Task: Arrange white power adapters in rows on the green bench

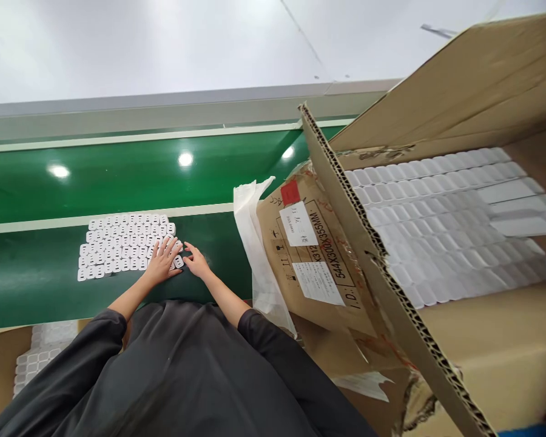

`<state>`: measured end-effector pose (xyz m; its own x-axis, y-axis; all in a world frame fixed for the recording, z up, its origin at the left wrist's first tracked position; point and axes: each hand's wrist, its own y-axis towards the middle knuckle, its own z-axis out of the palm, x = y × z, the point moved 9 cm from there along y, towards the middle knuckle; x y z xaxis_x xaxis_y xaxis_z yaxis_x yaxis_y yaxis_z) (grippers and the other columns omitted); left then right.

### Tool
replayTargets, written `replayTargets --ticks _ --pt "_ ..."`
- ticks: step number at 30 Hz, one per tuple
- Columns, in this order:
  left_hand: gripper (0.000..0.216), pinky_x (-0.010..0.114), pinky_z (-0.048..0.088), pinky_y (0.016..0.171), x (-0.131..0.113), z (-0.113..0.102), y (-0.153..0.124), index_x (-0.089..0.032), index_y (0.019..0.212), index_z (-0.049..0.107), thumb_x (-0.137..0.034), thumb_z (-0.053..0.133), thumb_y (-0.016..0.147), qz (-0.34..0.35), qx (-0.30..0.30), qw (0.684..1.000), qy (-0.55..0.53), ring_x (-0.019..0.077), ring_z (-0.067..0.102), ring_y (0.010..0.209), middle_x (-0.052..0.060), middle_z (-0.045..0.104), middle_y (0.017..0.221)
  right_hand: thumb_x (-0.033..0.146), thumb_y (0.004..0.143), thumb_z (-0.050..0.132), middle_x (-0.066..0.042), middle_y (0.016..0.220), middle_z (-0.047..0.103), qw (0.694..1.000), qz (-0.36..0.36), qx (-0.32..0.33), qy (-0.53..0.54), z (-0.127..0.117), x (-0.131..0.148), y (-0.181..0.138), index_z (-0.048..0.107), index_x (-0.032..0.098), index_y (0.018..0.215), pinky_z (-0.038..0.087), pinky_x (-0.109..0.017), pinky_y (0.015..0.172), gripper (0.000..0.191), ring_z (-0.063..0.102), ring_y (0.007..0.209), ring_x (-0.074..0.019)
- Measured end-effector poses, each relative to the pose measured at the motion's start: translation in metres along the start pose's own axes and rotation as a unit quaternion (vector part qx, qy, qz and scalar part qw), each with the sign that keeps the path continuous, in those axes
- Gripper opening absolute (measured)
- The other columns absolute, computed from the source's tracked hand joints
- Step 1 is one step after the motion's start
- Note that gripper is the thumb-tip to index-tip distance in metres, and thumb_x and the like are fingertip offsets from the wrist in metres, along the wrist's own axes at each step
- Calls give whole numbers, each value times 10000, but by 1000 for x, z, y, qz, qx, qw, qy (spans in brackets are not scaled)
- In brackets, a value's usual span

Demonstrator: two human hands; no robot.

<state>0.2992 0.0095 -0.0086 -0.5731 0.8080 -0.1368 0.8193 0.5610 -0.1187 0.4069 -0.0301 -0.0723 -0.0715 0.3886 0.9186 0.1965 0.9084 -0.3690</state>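
Note:
Several small white plastic parts (118, 246) lie in neat rows on the green belt (118, 176). My left hand (162, 261) rests flat, fingers spread, on the right edge of that block of parts. My right hand (195, 262) is just beside it, fingers curled at one white part (179, 261) at the block's corner. Both forearms reach out from dark sleeves over my dark top.
A large open cardboard box (437, 340) at right holds many rows of the same white parts (441, 230). A labelled box (309, 255) with a plastic liner (252, 243) leans beside it. At lower left a carton (0, 364) holds more white parts (36, 355).

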Motion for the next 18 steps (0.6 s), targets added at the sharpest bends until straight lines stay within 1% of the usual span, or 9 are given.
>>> replayTargets --ticks 3,5,7,9,10,12,14,16,18 --pt "685 543 95 1233 -3 -5 2 -266 1509 398 -411 598 870 14 -1 1000 -2 332 228 1508 83 320 1612 103 803 596 -86 1267 606 1000 7 -2 7 -1 9 -18 512 225 1390 538 -427 954 605 641 799 -123" --pt "628 591 145 1207 -10 -14 -1 -250 1476 450 -379 572 873 29 -18 999 -6 366 301 1472 122 392 1571 109 813 570 -75 1279 613 1000 2 -23 10 -15 22 -39 532 257 1376 518 -426 990 584 651 859 -135" --pt "601 661 182 1161 -15 -21 -5 -206 1452 472 -369 538 878 46 -51 998 -13 423 332 1441 191 436 1526 127 819 569 -57 1247 643 999 -8 -37 13 -37 37 -69 577 277 1335 541 -400 951 537 665 893 -152" --pt "655 636 214 1161 -12 -26 -5 -209 1492 391 -424 505 884 30 -116 992 -24 412 288 1467 204 419 1530 177 810 630 -37 1150 699 999 -23 -30 16 -63 51 -106 648 275 1253 583 -337 838 454 690 866 -164" --pt "698 624 211 1169 -11 -21 -2 -234 1527 313 -441 496 887 25 -126 991 -35 397 254 1486 191 375 1559 214 808 662 -29 1116 717 999 -34 -24 17 -77 59 -129 675 274 1217 587 -308 808 414 700 871 -168" --pt "745 621 198 1176 -19 -13 8 -311 1557 209 -474 477 882 33 -159 985 -65 380 222 1502 149 328 1590 296 832 676 -27 1110 729 998 -65 -1 17 -106 77 -182 685 270 1218 579 -281 832 387 711 918 -172" --pt "728 611 189 1188 -44 -6 20 -320 1556 209 -485 444 887 64 -170 979 -92 368 209 1509 137 335 1583 339 912 583 -69 1208 702 992 -120 48 1 -130 107 -246 618 237 1327 527 -307 973 429 681 1078 -187" --pt "676 582 209 1197 -80 -3 34 -290 1526 316 -469 439 886 98 -159 976 -111 356 246 1497 134 396 1544 322 957 505 -126 1318 646 983 -165 79 -33 -157 141 -310 593 180 1361 444 -334 1089 437 589 1261 -214" --pt "606 553 275 1181 -119 -2 50 -283 1441 472 -447 498 858 127 -130 975 -124 352 331 1456 114 489 1474 306 977 485 -162 1314 644 977 -173 112 -54 -185 172 -367 591 149 1366 456 -310 1076 433 588 1270 -218"
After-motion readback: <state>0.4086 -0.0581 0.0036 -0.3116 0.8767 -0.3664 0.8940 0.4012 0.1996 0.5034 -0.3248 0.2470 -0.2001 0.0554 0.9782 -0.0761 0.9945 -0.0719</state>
